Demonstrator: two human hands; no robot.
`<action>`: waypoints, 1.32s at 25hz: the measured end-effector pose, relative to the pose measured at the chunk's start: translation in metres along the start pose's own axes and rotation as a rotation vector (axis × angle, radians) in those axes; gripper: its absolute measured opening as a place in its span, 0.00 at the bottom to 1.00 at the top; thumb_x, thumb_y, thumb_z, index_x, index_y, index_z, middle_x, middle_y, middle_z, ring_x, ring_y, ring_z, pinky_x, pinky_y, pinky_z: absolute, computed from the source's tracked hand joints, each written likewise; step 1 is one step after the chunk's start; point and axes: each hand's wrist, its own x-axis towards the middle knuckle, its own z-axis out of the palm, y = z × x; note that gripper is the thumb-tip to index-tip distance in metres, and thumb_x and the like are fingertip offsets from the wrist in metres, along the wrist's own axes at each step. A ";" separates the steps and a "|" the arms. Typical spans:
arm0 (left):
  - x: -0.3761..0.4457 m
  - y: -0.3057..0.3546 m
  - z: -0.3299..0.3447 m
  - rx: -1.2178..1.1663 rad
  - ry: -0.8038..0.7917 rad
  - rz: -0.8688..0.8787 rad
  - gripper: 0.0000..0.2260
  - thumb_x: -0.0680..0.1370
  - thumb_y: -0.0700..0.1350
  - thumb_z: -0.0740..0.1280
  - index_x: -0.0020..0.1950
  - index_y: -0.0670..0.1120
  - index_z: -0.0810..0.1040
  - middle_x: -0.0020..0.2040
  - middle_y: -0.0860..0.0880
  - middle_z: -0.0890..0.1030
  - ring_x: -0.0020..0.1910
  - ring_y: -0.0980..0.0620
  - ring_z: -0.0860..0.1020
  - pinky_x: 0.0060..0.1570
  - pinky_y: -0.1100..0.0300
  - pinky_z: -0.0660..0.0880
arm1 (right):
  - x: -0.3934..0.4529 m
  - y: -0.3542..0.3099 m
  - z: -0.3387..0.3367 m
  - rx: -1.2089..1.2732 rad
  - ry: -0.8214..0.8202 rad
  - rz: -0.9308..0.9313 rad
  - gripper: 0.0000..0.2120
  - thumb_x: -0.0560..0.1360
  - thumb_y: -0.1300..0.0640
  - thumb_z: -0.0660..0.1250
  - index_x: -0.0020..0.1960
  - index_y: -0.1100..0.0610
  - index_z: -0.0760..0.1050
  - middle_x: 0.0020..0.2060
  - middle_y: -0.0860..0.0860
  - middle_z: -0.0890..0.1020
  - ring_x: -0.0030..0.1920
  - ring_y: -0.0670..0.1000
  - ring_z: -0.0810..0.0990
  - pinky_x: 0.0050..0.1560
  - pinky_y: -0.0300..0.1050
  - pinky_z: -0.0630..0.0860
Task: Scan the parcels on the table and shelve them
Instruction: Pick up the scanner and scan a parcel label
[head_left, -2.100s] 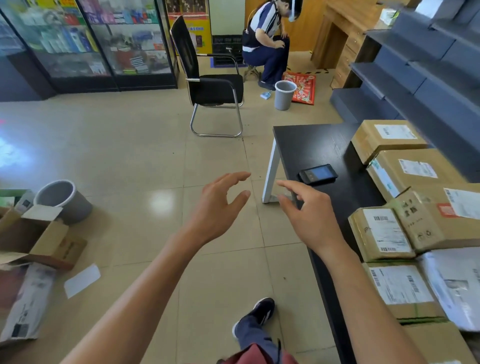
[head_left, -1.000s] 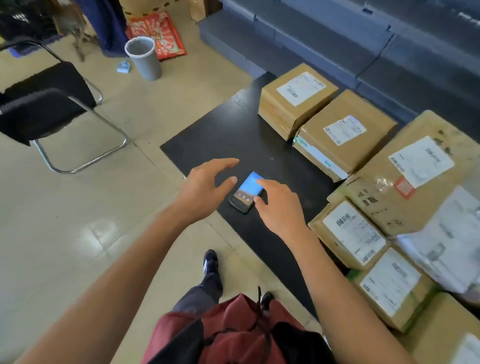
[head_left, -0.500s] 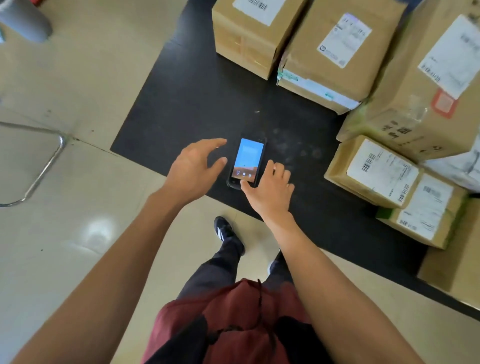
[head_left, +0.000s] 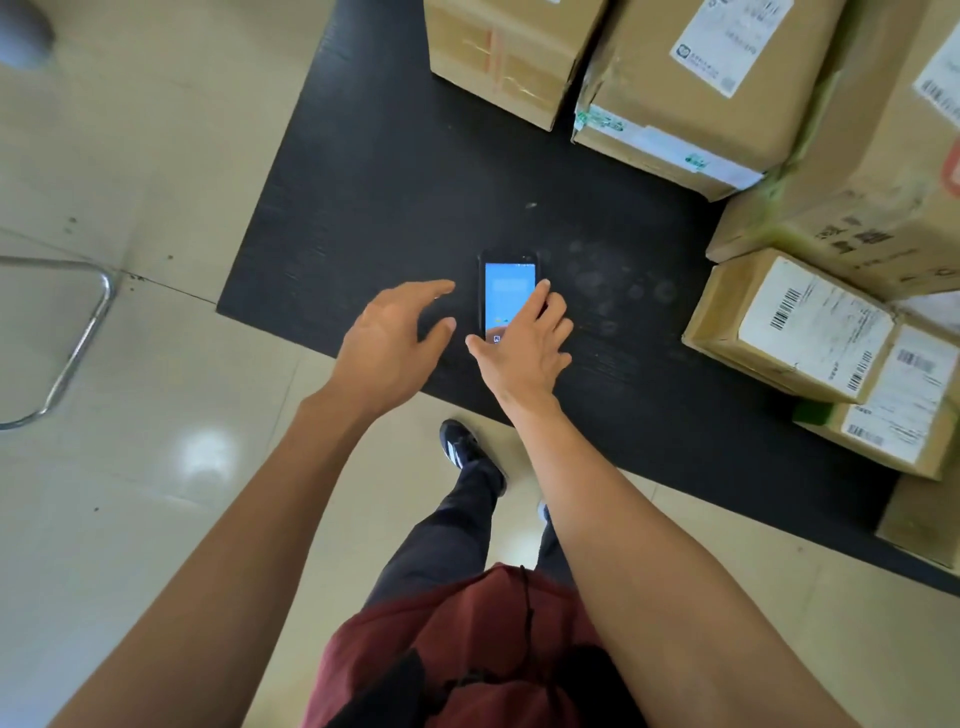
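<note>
A black handheld scanner (head_left: 506, 296) with a lit blue screen lies flat on the black table (head_left: 395, 171). My right hand (head_left: 524, 345) lies over its lower end, the index finger stretched along the screen's right side, thumb at its bottom left corner. My left hand (head_left: 392, 338) hovers just left of the scanner, fingers spread and relaxed, holding nothing. Several brown cardboard parcels with white barcode labels stand at the table's back and right: one at the top (head_left: 509, 52), a larger one (head_left: 691, 88) beside it, a small one (head_left: 789, 327) at right.
A chrome chair leg (head_left: 72, 338) crosses the tiled floor at left. A grey bin's edge (head_left: 23, 31) shows at top left. My leg and black shoe (head_left: 460, 447) stand at the table's near edge.
The camera has come closer over the table. My right hand's fingers have stretched out from the scanner's bottom edge up onto its screen side. My left hand stays beside it.
</note>
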 end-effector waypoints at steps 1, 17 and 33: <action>0.000 0.001 -0.001 0.001 0.005 0.000 0.19 0.82 0.49 0.67 0.74 0.52 0.74 0.71 0.53 0.77 0.70 0.51 0.73 0.68 0.53 0.69 | 0.002 0.001 -0.001 0.019 -0.002 -0.001 0.55 0.68 0.41 0.77 0.81 0.58 0.47 0.73 0.55 0.60 0.67 0.59 0.64 0.57 0.60 0.74; -0.027 0.079 0.010 -0.091 0.103 0.033 0.18 0.82 0.51 0.67 0.73 0.54 0.75 0.70 0.54 0.77 0.69 0.53 0.74 0.68 0.53 0.70 | -0.012 0.077 -0.093 0.381 -0.031 -0.040 0.47 0.65 0.47 0.78 0.76 0.57 0.58 0.68 0.52 0.67 0.68 0.53 0.67 0.53 0.43 0.69; -0.024 0.213 0.147 0.267 -0.171 0.403 0.19 0.82 0.50 0.65 0.73 0.53 0.73 0.72 0.51 0.76 0.70 0.47 0.73 0.64 0.47 0.74 | -0.073 0.290 -0.241 0.270 -0.002 0.007 0.41 0.64 0.44 0.78 0.70 0.51 0.63 0.59 0.49 0.69 0.56 0.50 0.75 0.50 0.53 0.80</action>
